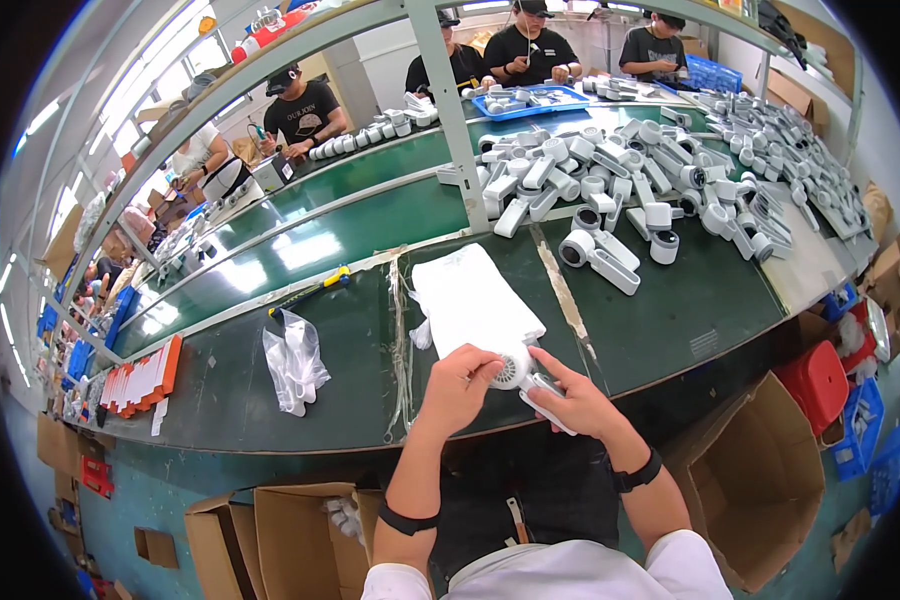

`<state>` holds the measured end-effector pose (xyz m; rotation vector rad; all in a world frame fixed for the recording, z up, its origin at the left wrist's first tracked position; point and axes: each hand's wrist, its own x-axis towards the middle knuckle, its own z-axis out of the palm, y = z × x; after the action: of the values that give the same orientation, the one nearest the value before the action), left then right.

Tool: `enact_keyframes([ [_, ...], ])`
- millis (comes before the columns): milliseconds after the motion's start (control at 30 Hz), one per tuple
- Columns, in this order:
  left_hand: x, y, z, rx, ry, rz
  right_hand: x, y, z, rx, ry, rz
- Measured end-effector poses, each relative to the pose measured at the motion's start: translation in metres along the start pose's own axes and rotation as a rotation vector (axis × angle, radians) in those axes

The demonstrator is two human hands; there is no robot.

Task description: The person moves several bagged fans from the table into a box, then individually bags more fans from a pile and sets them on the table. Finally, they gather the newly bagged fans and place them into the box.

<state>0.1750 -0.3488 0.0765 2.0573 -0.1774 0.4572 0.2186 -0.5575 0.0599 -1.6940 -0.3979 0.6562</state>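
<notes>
A small white and grey handheld fan (511, 372) is held at the near edge of the green bench, in front of me. My left hand (458, 390) is closed on the rim of its round, grilled head, thumb and fingers pinched together. Around the grey handle wraps my right hand (578, 400), its thumb near the fan head. Just beyond both hands lies a flat stack of white plastic bags (470, 295). Farther off to the right, a large heap of similar fans (610, 170) covers the bench, a few lying loose at its near side.
Crumpled clear bags (294, 365), a yellow-and-black tool (315, 288) and orange-and-white boxes (142, 382) lie to the left. A metal post (450, 110) rises behind the bags. Open cartons (760, 480) flank me below the bench. People work across the conveyor (310, 245).
</notes>
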Motion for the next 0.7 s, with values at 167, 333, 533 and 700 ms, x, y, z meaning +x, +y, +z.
enact_keyframes([
  [167,-0.012,0.013,0.018,0.075,0.037,0.161,0.000,-0.002,0.011,0.100,0.063,0.015],
  [333,-0.036,0.023,0.045,-0.155,-0.126,0.191,0.023,0.039,0.020,0.187,0.309,-0.221],
  [533,-0.062,0.011,0.048,-0.600,-0.132,-0.039,0.016,0.024,0.027,0.400,0.292,-0.419],
  [700,-0.058,-0.008,0.067,-0.719,0.148,-0.296,0.012,0.028,0.046,0.475,0.302,-0.327],
])
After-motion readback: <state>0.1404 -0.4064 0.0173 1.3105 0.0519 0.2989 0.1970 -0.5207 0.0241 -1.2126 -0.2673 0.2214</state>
